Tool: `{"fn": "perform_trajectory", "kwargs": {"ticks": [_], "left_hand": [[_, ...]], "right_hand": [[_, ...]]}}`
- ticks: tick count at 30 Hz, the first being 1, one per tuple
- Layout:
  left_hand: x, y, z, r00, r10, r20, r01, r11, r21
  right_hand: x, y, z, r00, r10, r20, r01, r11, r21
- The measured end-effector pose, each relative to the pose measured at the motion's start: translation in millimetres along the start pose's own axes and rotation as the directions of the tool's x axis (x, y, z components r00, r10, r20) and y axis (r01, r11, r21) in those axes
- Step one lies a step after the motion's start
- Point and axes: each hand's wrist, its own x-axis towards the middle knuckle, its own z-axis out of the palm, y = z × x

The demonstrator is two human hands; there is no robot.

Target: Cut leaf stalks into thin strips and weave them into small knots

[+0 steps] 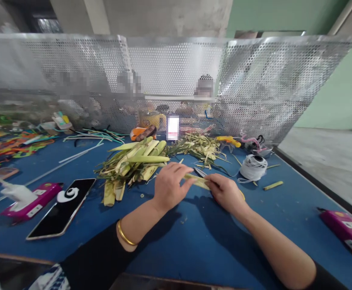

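Note:
Over the blue table, a pale green strip of corn husk [200, 182] is stretched between my two hands. My left hand [170, 183] pinches its left end between thumb and fingers. On the other end, my right hand [226, 193] has its fingers closed. Just behind the strip lies a pair of scissors [199, 172], its blades showing; a bit of yellow shows beside my right hand, perhaps its handle. To the left of my left hand is a heap of corn husks [138, 159]. Farther back sits a pile of shredded husk strips [201, 147].
A roll of white twine [253, 167] and a short stalk piece [273, 185] lie to the right. A phone [63, 209] and a magenta power strip [32, 201] are at left, another magenta block [346, 233] at far right. A perforated metal screen [176, 64] stands behind.

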Motion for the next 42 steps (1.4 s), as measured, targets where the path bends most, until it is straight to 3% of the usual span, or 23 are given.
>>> {"fn": "perform_trajectory", "kwargs": {"ticks": [2,4,6,9,11,13,16,20,23,26,28,33,39,42], "left_hand": [[1,-1,-3.3,0.981,0.121,0.154,-0.142,0.981,0.133],[2,-3,-4.4,0.948,-0.012,0.318,-0.055,0.978,0.201],[4,-8,-5.3,0.898,-0.229,0.376,0.138,0.957,0.254],[9,-17,-8.8,0.845,-0.430,0.318,0.350,0.894,0.280],[13,-24,-12.0,0.825,-0.486,0.288,0.427,0.870,0.245],[15,-30,-14.0,0.816,-0.514,0.263,0.475,0.857,0.200],[16,-36,-13.4,0.810,-0.538,0.232,0.511,0.843,0.171],[15,-42,-11.3,0.802,-0.565,0.195,0.542,0.825,0.160],[16,-48,-11.4,0.799,-0.583,0.145,0.568,0.812,0.137],[16,-55,-10.9,0.797,-0.592,0.120,0.590,0.805,0.054],[16,-59,-9.8,0.795,-0.592,0.128,0.601,0.798,-0.039],[16,-62,-7.7,0.774,-0.619,0.132,0.633,0.761,-0.142],[15,-59,-5.4,0.767,-0.630,0.123,0.640,0.764,-0.076],[12,-55,-1.3,0.785,-0.596,0.169,0.613,0.787,-0.069]], "right_hand": [[2,1,-6,0.996,-0.080,0.048,0.081,0.996,-0.020],[3,1,-12,0.996,-0.075,0.050,0.077,0.996,-0.035],[4,3,-19,1.000,-0.009,0.022,0.012,0.994,-0.112],[3,9,-32,0.983,0.133,0.131,-0.066,0.904,-0.422],[1,14,-37,0.929,0.248,0.273,-0.029,0.787,-0.616],[0,19,-37,0.886,0.310,0.345,0.011,0.729,-0.684],[1,24,-32,0.886,0.324,0.331,-0.011,0.729,-0.685],[4,24,-26,0.900,0.336,0.277,-0.146,0.833,-0.534],[6,21,-22,0.885,0.351,0.307,-0.323,0.936,-0.139],[7,19,-17,0.881,0.360,0.307,-0.453,0.827,0.333],[8,19,-14,0.899,0.358,0.250,-0.437,0.760,0.482],[6,20,-12,0.937,0.282,0.207,-0.349,0.795,0.497],[-1,14,-15,0.944,0.230,0.238,-0.296,0.908,0.297],[-2,9,-15,0.941,0.230,0.247,-0.288,0.930,0.228]]}}
